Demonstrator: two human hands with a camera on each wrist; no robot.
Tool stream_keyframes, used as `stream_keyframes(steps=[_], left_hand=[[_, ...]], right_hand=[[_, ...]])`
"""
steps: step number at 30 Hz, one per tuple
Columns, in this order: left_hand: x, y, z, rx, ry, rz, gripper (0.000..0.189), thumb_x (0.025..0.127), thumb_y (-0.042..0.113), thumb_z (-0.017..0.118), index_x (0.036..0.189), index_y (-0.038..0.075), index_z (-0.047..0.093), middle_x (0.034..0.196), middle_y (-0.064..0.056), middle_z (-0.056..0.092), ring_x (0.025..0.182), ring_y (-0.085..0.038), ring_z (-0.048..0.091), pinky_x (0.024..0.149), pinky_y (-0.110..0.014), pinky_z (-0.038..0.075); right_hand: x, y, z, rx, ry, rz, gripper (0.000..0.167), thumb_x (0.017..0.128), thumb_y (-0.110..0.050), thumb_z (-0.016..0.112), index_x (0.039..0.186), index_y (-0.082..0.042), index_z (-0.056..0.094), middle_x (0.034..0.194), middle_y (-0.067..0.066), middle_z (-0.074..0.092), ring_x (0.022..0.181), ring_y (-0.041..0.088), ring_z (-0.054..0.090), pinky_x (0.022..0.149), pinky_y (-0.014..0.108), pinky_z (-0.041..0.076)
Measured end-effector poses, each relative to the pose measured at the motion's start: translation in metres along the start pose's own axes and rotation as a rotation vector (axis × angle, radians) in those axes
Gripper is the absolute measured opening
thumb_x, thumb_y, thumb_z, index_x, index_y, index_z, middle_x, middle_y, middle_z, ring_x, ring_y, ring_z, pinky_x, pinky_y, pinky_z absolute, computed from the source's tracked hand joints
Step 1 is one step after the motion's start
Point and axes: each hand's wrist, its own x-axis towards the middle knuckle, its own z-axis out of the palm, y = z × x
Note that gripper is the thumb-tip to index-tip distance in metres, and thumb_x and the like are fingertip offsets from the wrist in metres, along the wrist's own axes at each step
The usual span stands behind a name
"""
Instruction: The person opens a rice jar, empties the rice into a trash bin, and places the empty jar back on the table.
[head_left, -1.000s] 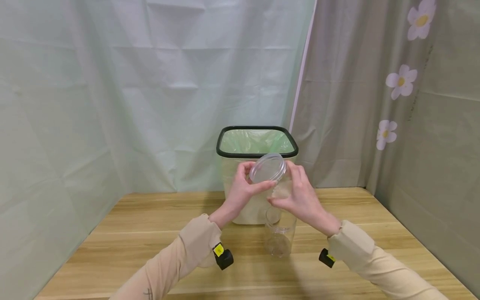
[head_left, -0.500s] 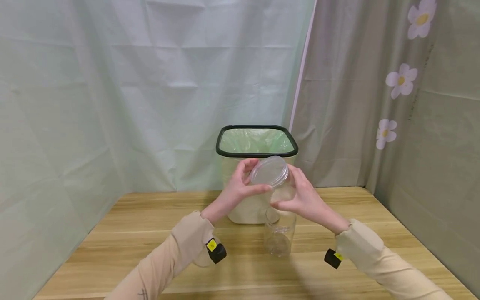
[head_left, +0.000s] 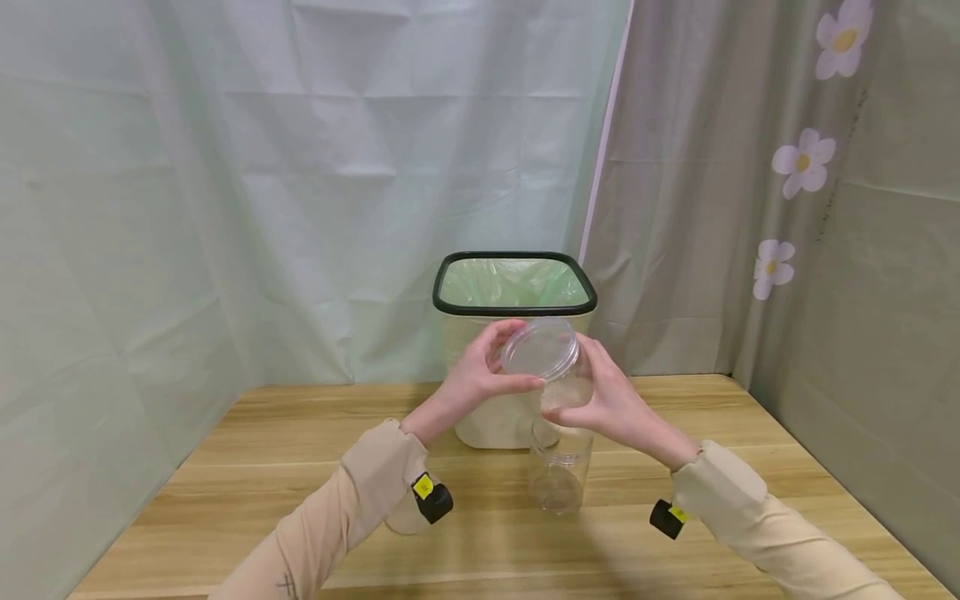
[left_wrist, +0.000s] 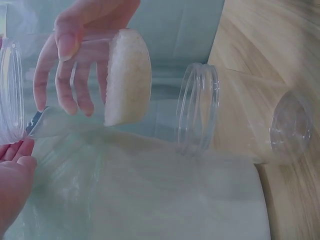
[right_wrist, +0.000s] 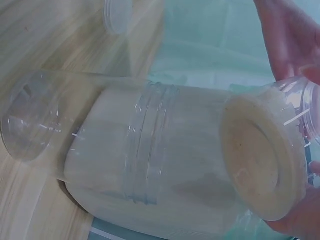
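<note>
Above the table, my right hand (head_left: 611, 400) grips a clear screw-top jar (head_left: 567, 392) that holds a layer of white grains (left_wrist: 127, 77) at its base. The jar is tilted, its top toward my left hand (head_left: 476, 375). My left fingers and thumb pinch the rim of a clear lid (head_left: 538, 350), which sits over the jar's mouth. Whether its threads are engaged cannot be seen. Below my right hand an uncapped clear jar (head_left: 558, 479) stands upright on the table, with nothing visible inside.
A light bin (head_left: 480, 425) with a black rim and green liner stands behind the hands. Another clear lid (head_left: 405, 523) lies on the wooden table (head_left: 285, 492) by my left wrist, partly hidden. Curtains (head_left: 360, 208) hang behind and at both sides.
The lid and the jar have come down slightly, and the lid now lies more evenly over the jar's mouth. My left forearm has shifted left, my right forearm a little right.
</note>
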Motion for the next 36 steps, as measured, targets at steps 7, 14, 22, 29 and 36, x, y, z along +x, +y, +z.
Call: stream_keyframes(steps=[7, 14, 22, 29, 36], left_hand=[[0.0, -0.005, 0.002, 0.041, 0.048, -0.005, 0.067, 0.071, 0.009, 0.077, 0.126, 0.004, 0.04, 0.122, -0.008, 0.045, 0.111, -0.017, 0.042, 0.095, -0.033, 0.031], [0.0, -0.005, 0.008, 0.054, 0.116, -0.013, 0.065, 0.071, 0.012, 0.077, 0.123, 0.003, 0.04, 0.12, -0.008, 0.044, 0.11, -0.018, 0.043, 0.095, -0.027, 0.031], [-0.001, 0.002, 0.017, 0.142, 0.226, -0.047, 0.065, 0.07, 0.02, 0.078, 0.12, 0.002, 0.042, 0.114, -0.008, 0.046, 0.104, -0.019, 0.045, 0.092, -0.029, 0.034], [-0.002, 0.004, 0.021, 0.176, 0.282, -0.085, 0.068, 0.068, 0.029, 0.079, 0.12, 0.003, 0.042, 0.113, -0.008, 0.047, 0.103, -0.02, 0.046, 0.092, -0.028, 0.035], [0.0, 0.004, 0.023, 0.171, 0.323, -0.079, 0.066, 0.069, 0.033, 0.077, 0.117, 0.004, 0.043, 0.11, -0.006, 0.046, 0.1, -0.018, 0.046, 0.091, -0.027, 0.035]], right_hand=[[0.001, 0.001, 0.003, -0.051, 0.04, -0.041, 0.093, 0.058, -0.022, 0.084, 0.134, -0.007, 0.033, 0.111, 0.006, 0.043, 0.097, 0.02, 0.045, 0.08, 0.038, 0.041], [0.002, 0.0, 0.005, -0.139, 0.107, -0.087, 0.092, 0.056, -0.023, 0.083, 0.132, -0.005, 0.034, 0.107, 0.008, 0.043, 0.091, 0.021, 0.044, 0.073, 0.037, 0.043], [0.002, -0.001, 0.006, -0.213, 0.162, -0.134, 0.093, 0.054, -0.025, 0.084, 0.13, -0.002, 0.034, 0.106, 0.01, 0.043, 0.092, 0.022, 0.044, 0.075, 0.036, 0.043], [0.003, -0.003, 0.006, -0.272, 0.203, -0.155, 0.094, 0.053, -0.027, 0.086, 0.128, -0.001, 0.036, 0.107, 0.012, 0.043, 0.092, 0.024, 0.045, 0.073, 0.036, 0.044], [0.005, -0.004, 0.005, -0.342, 0.242, -0.17, 0.094, 0.052, -0.031, 0.085, 0.127, -0.001, 0.037, 0.104, 0.014, 0.044, 0.089, 0.024, 0.045, 0.07, 0.036, 0.044]])
